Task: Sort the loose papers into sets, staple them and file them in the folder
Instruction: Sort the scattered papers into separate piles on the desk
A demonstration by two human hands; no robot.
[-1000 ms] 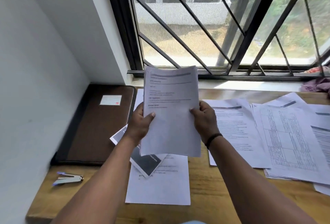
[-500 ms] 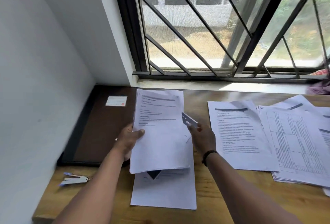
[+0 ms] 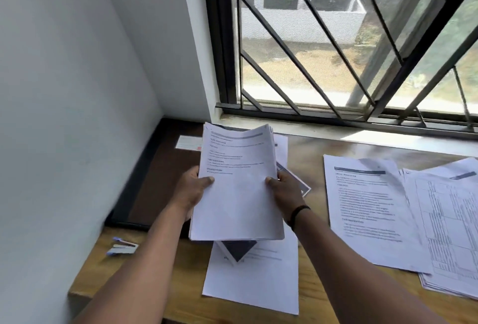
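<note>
Paper stack [image 3: 238, 189]: white printed sheets, text blurred, top edge bowed, raised above the tabletop [image 3: 323, 298]. Left hand [image 3: 192, 191] and right hand [image 3: 285, 191] grip its side edges, thumbs on top, fingers hidden behind. Sheets beneath partly covered. Stapler [image 3: 122, 247] left of the left hand, near the tabletop edge; folder [image 3: 155, 181] beyond it.

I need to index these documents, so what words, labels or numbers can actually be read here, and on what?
Held stack of papers, top sheet: printed headings and lines, too blurred to read.
Printed sheet lying right of the hands: bold headings and paragraphs, too blurred to read.
Table sheet at far right: a grid of fine print, too small to read.
White label on the brown folder: no legible text.
Stapler: no marking legible.
</note>
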